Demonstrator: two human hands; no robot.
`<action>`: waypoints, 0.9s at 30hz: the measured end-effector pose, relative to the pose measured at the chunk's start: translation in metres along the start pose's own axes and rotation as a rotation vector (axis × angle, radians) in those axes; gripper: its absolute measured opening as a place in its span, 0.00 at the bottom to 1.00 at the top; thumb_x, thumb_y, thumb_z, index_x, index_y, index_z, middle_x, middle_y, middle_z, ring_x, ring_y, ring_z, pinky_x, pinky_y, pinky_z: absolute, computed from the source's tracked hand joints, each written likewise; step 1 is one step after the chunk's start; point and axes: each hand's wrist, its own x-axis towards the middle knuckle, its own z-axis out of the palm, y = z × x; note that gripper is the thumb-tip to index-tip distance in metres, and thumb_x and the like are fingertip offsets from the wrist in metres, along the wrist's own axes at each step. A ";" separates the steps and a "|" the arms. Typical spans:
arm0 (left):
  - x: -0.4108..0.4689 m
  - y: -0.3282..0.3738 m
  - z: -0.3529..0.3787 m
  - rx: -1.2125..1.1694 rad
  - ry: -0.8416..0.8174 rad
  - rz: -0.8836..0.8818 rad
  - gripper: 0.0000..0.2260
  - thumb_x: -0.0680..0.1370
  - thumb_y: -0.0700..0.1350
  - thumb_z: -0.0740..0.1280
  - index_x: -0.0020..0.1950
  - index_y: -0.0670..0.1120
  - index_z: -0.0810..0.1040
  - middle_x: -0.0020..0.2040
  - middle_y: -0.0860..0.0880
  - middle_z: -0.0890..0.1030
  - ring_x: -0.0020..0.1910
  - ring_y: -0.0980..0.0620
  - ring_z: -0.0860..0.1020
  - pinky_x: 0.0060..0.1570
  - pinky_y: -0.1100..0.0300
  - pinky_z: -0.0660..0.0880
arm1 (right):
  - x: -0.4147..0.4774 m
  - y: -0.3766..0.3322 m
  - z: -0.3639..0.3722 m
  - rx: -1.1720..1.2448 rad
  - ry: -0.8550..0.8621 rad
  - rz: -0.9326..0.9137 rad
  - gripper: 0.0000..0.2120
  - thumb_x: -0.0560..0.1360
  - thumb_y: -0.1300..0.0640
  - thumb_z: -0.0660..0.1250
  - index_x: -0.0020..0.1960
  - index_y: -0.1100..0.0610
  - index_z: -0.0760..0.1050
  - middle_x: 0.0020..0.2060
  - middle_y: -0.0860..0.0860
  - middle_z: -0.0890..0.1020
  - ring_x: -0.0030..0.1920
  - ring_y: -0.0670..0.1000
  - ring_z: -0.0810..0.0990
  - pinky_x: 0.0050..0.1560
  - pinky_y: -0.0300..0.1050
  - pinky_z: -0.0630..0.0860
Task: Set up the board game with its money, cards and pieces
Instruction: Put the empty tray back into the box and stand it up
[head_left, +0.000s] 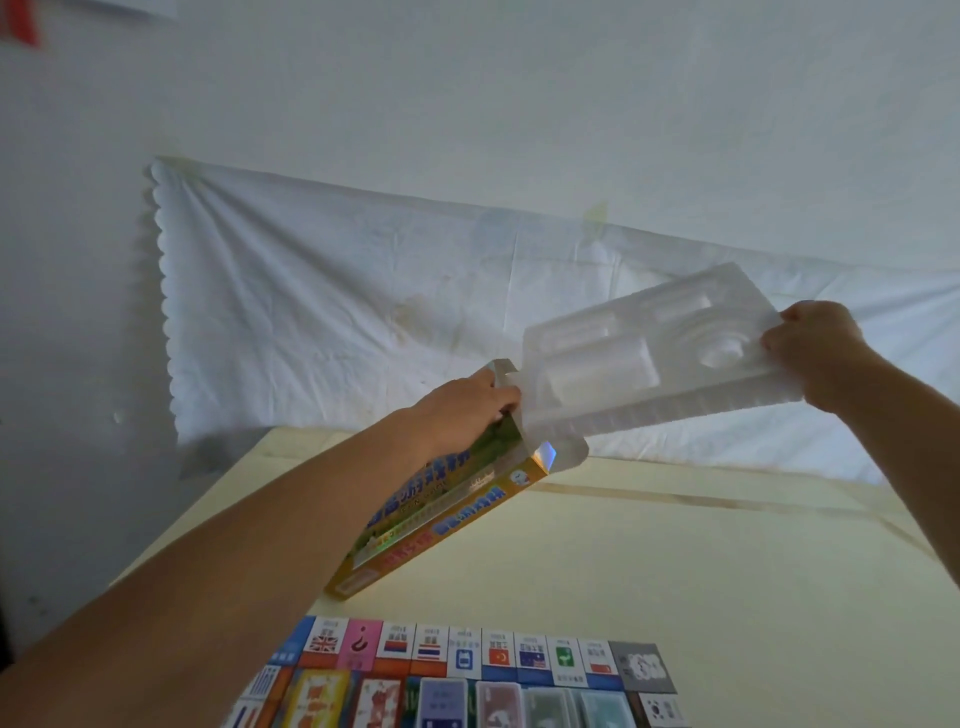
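Observation:
My left hand (467, 408) grips the open top end of the yellow game box (431, 514), which stands tilted with its lower end on the table. My right hand (815, 345) pinches the far end of a white moulded plastic tray (649, 358). The tray's near end is at the box's open mouth, and most of it hangs in the air to the right. The game board (467, 654) lies flat at the bottom, with flag squares along its far edge. Several stacks of cards (441, 701) rest on it.
The pale yellow table (701, 571) stretches to the right of the box. A white cloth (337, 312) hangs on the wall behind it. The table's left edge runs diagonally under my left forearm.

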 end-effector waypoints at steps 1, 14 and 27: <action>0.001 0.002 0.002 -0.003 -0.006 -0.011 0.08 0.81 0.44 0.57 0.59 0.49 0.71 0.57 0.45 0.71 0.47 0.48 0.75 0.47 0.57 0.74 | -0.001 0.002 0.000 -0.002 -0.019 0.008 0.08 0.72 0.68 0.61 0.48 0.62 0.77 0.43 0.61 0.76 0.42 0.59 0.75 0.37 0.44 0.70; 0.009 0.016 0.034 0.019 0.081 0.020 0.11 0.80 0.54 0.52 0.51 0.51 0.71 0.44 0.49 0.78 0.39 0.54 0.75 0.35 0.60 0.67 | -0.010 0.017 0.018 -0.060 -0.210 0.028 0.08 0.70 0.72 0.59 0.44 0.67 0.76 0.38 0.61 0.74 0.40 0.60 0.74 0.36 0.43 0.69; -0.001 0.010 0.040 -0.034 0.068 -0.130 0.11 0.83 0.51 0.49 0.59 0.52 0.68 0.50 0.50 0.75 0.40 0.58 0.72 0.38 0.67 0.66 | -0.007 0.002 0.043 -0.029 -0.228 -0.044 0.09 0.69 0.72 0.56 0.40 0.65 0.74 0.39 0.61 0.73 0.39 0.58 0.73 0.34 0.41 0.67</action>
